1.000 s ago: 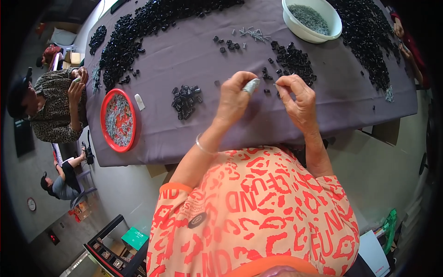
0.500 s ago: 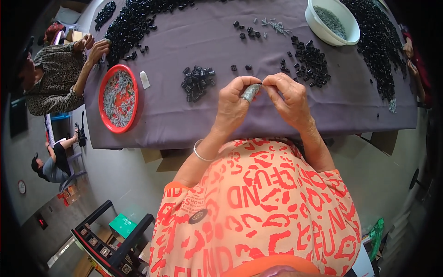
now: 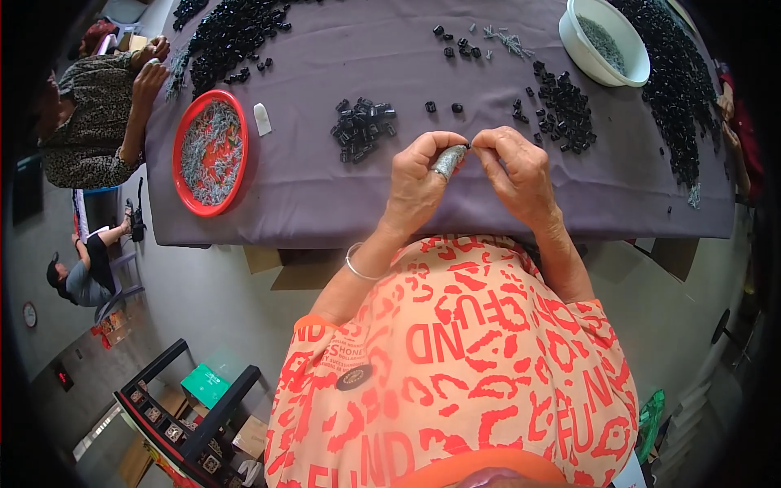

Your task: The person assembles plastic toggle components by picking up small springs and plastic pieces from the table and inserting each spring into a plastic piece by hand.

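Note:
Above the table's near edge, my left hand [image 3: 415,183] pinches a small black plastic piece [image 3: 468,146] at its fingertips. Silvery-grey tape [image 3: 448,160] wraps one of its fingers. Close on the right, the thumb and forefinger of my right hand [image 3: 518,175] are pressed together beside that piece; whatever they hold is too small to make out. Just beyond my hands lie two loose black pieces [image 3: 457,107]. A small heap of black pieces [image 3: 360,130] sits to the left, and a looser heap [image 3: 564,114] to the right.
A red tray [image 3: 209,211] of small grey pins stands left, near a flat white piece [image 3: 262,119]. At the far right is a white bowl [image 3: 582,58] of grey pins. Larger black heaps [image 3: 236,41] line both sides. A co-worker's hands [image 3: 150,69] are at the left edge.
My right fingertips have drawn slightly right, away from the black piece in my left hand. The view has shifted a little. The co-worker's hands at the left have moved off the black heap.

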Demonstrator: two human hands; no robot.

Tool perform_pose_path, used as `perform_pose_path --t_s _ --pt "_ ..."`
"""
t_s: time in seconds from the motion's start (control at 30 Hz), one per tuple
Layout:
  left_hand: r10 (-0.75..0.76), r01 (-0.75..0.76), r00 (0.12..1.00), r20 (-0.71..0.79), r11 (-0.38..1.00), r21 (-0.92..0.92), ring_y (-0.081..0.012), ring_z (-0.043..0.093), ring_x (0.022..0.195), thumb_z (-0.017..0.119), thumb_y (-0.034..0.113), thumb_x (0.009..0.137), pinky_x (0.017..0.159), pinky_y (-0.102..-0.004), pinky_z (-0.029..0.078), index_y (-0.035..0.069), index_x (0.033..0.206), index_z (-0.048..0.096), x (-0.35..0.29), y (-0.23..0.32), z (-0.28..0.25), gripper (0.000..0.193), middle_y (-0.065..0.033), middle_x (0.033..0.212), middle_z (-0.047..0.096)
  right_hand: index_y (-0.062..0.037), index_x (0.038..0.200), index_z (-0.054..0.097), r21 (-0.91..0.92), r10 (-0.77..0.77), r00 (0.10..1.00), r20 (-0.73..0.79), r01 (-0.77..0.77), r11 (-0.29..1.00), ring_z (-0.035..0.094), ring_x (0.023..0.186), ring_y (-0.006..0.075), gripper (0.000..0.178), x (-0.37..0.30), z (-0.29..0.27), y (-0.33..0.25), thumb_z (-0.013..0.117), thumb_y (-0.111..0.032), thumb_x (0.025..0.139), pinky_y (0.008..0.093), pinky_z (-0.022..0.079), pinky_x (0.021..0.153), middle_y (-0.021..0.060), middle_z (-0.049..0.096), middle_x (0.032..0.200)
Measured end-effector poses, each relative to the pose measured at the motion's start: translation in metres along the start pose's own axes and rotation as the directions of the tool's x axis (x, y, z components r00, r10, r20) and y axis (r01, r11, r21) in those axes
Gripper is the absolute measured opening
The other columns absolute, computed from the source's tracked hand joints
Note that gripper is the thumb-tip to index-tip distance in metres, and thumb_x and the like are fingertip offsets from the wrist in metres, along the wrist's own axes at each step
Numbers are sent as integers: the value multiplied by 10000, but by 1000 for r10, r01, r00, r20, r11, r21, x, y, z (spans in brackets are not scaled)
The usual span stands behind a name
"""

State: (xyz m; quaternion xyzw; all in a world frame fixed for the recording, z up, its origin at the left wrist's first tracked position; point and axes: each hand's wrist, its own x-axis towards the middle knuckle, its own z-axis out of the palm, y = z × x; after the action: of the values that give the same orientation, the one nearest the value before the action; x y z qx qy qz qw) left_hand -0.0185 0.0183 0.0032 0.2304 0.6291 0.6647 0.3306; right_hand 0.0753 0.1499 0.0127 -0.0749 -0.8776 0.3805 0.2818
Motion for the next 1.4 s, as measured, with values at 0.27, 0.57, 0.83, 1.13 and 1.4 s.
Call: perform_pose_path --t_s 0.27,0.57,0.83,1.13,1.4 --pt "-71 70 997 2 994 89 -86 591 769 587 3 848 714 -231 483 -9 980 626 -3 -6 -3 137 -25 821 644 -2 885 568 42 72 981 179 -80 996 603 710 287 124 1 0 2 602 26 769 348 484 640 130 591 771" --pt "-133 135 991 27 978 -157 -90 586 737 576 31 870 694 -227 482 -26 985 614 -3 -15 -5 134 -38 810 641 5 864 577 66 80 990 119 -88 994 604 671 221 90 -2 5 6 614 28 786 293 469 600 104 606 780" --pt "-164 163 986 22 940 -300 -114 611 727 577 45 871 684 -254 511 -24 981 613 -4 -20 -15 134 -63 843 650 -4 903 578 132 121 975 187 -147 980 598 668 239 142 7 8 5 621 30 771 299 473 612 103 598 790" --pt "-184 170 983 8 888 -427 -137 627 729 608 75 861 667 -282 530 -20 985 610 2 -25 -20 155 -95 878 660 -88 927 618 -534 41 991 128 34 845 519 898 217 212 38 30 42 683 -118 727 353 392 761 41 549 890" --pt "-192 172 981 4 870 -462 -102 602 735 587 50 881 653 -239 526 -19 988 592 0 -19 -22 127 -72 870 643 -10 917 586 148 408 907 100 -420 896 622 763 143 88 31 18 27 605 -22 832 268 493 707 57 634 846"
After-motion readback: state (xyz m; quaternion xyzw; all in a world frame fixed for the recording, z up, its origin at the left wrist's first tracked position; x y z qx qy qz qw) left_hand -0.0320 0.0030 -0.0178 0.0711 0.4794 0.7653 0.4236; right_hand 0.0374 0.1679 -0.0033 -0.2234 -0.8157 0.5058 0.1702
